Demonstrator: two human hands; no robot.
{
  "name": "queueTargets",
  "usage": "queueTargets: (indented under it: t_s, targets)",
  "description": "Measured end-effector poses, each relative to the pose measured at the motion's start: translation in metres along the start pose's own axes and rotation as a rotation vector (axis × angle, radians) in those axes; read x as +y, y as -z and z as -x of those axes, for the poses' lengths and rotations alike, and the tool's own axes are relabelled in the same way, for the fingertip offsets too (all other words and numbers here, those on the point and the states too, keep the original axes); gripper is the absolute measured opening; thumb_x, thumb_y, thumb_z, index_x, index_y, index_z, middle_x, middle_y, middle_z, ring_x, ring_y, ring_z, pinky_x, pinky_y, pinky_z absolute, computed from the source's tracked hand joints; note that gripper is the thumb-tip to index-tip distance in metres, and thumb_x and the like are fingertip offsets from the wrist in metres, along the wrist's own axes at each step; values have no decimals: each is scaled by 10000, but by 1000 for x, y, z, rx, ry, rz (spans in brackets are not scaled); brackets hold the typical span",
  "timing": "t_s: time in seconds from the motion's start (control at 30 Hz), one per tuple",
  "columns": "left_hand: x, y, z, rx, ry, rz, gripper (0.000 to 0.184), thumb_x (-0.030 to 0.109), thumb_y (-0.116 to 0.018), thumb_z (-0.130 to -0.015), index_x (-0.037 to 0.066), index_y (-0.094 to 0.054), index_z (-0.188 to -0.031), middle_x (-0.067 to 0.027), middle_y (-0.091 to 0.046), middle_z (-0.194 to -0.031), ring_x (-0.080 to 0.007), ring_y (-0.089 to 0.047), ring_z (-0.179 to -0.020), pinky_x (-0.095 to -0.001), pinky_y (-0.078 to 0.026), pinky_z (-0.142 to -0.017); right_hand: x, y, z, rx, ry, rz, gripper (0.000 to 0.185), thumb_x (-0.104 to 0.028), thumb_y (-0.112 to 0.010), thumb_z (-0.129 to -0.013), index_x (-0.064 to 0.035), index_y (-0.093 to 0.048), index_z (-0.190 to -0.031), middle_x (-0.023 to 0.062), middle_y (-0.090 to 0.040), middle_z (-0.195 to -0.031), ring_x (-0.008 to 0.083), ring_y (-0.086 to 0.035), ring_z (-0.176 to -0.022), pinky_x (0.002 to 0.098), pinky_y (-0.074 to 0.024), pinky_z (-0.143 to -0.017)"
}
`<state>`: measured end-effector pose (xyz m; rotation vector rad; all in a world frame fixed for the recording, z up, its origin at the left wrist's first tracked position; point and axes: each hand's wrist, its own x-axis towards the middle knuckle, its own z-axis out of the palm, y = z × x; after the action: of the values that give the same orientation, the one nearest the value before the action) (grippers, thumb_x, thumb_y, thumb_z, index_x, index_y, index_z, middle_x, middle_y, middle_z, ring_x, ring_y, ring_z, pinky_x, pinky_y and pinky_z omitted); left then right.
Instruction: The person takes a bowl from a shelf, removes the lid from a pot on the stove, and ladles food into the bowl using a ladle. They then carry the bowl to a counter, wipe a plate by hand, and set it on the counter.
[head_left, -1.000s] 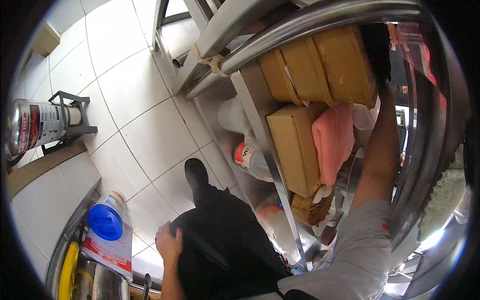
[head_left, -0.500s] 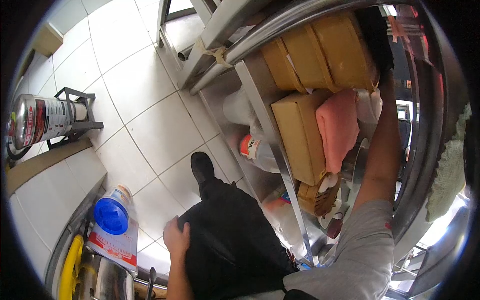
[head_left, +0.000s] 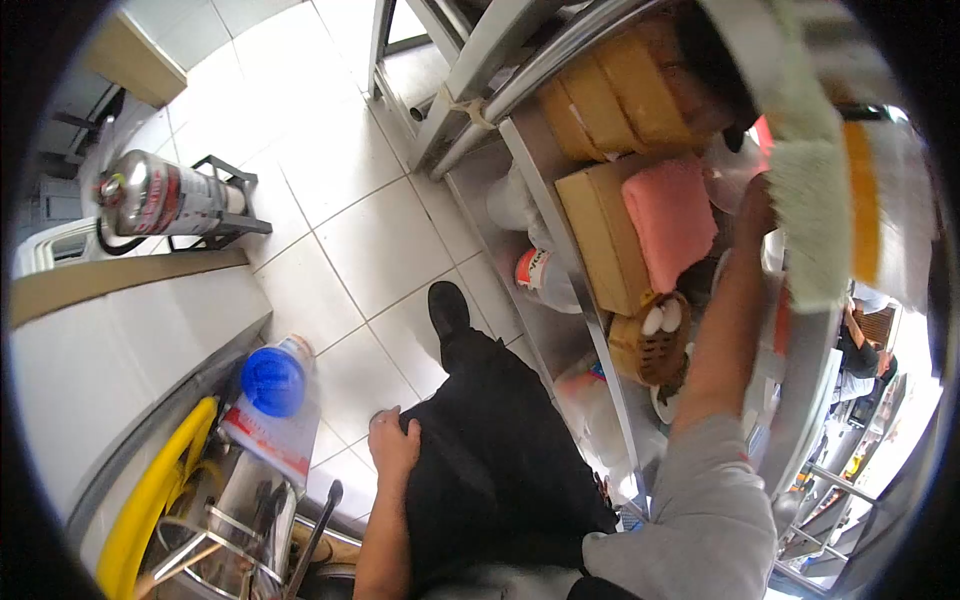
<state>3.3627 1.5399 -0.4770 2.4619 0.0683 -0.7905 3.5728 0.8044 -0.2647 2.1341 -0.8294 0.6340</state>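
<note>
My left hand (head_left: 394,441) rests at the edge of my black-clad leg (head_left: 470,450), thumb apart from the fingers, holding nothing. My right arm reaches along the metal shelf rack (head_left: 570,270). At its end my right hand (head_left: 757,208) is dark and blurred beside a clear plastic container (head_left: 732,172); its fingers cannot be made out. Near it on the shelf are a folded pink cloth (head_left: 668,218), a cardboard box (head_left: 603,235), brown bins (head_left: 625,95) and a brown basket (head_left: 640,350) with white egg-like things. A pale green cloth (head_left: 812,190) hangs right of the hand.
A red-labelled bottle (head_left: 545,280) lies on the lower shelf. At left are a metal extinguisher-like cylinder (head_left: 165,197) in a black stand, a blue-lidded tub (head_left: 274,381), a yellow handle-like object (head_left: 150,500) and metal utensils. People are visible in the background at far right.
The view has shifted and turned. My right hand has come lower, from beside the black item near the brown bins to beside the clear container. My left hand stays on my leg.
</note>
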Motion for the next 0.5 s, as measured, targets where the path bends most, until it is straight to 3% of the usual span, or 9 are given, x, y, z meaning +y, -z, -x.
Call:
queueTargets:
  t_s: [0.03,0.07,0.17,0.2,0.27,0.3,0.33,0.4,0.5]
  targets:
    - [-1,3,12,51,-73,-20,421,267,-692,-838,10,-683,-1171,-222,-645,-1138,-404,-557,-1152,-487,-431,-1009,-19,34,33,-7,-33,-157,277,-240,-542,-960,-52,-668,-1119,161,-703,-1048,368,-687,-951,504,-537,-812]
    - [0,8,25,176,-158,-43,282,218,-695,-830,4,-719,-1011,-204,-643,-1100,-399,-552,-1124,-492,-420,-991,-38,75,62,-14,-58,-304,273,-222,-544,-957,-50,-667,-1130,167,-699,-1068,367,-683,-971,502,-532,-837]
    - [10,36,71,200,-236,102,178,177,-705,-824,0,-699,-832,-188,-651,-1062,-393,-566,-1080,-497,-419,-963,-71,214,121,-43,-44,-699,273,-166,-550,-948,-42,-663,-1164,187,-686,-1127,363,-670,-1033,496,-516,-911]
    - [26,50,90,227,-249,207,201,146,-705,-824,-6,-642,-709,-184,-665,-957,-389,-594,-982,-503,-431,-919,-74,266,135,-55,-17,-816,277,-148,-552,-945,-40,-661,-1175,193,-682,-1147,362,-666,-1053,493,-511,-935]
    - [44,67,122,223,-339,351,257,173,-693,-873,-2,-636,-693,-191,-645,-803,-386,-611,-840,-481,-467,-818,-67,357,165,-72,113,-927,288,-110,-557,-939,-35,-659,-1197,206,-674,-1186,359,-657,-1094,489,-501,-984]
    - [54,75,136,219,-354,436,279,182,-683,-894,-1,-634,-689,-193,-635,-764,-385,-611,-786,-474,-474,-772,-62,378,190,18,233,-838,362,5,-583,-847,-44,-666,-1196,179,-689,-1179,336,-674,-1075,472,-517,-975]
    - [65,95,152,153,-346,456,283,183,-674,-905,0,-638,-694,-187,-634,-755,-370,-610,-759,-460,-473,-745,-48,424,202,-62,273,-964,369,20,-566,-819,-63,-683,-1159,147,-711,-1128,307,-688,-1049,447,-536,-957]
    - [99,128,181,-21,-355,495,291,186,-656,-927,1,-646,-703,-175,-632,-735,-340,-608,-706,-433,-469,-690,-20,499,240,-306,187,-1186,280,21,-555,-793,-42,-697,-1026,148,-726,-1025,334,-694,-905,433,-561,-845]
    - [129,155,216,-29,-545,517,295,163,-628,-942,-16,-644,-708,-152,-626,-700,-277,-593,-644,-394,-452,-636,38,572,301,-573,81,-1424,264,-48,-667,-837,-62,-710,-1097,173,-711,-1013,365,-682,-904,432,-553,-759]
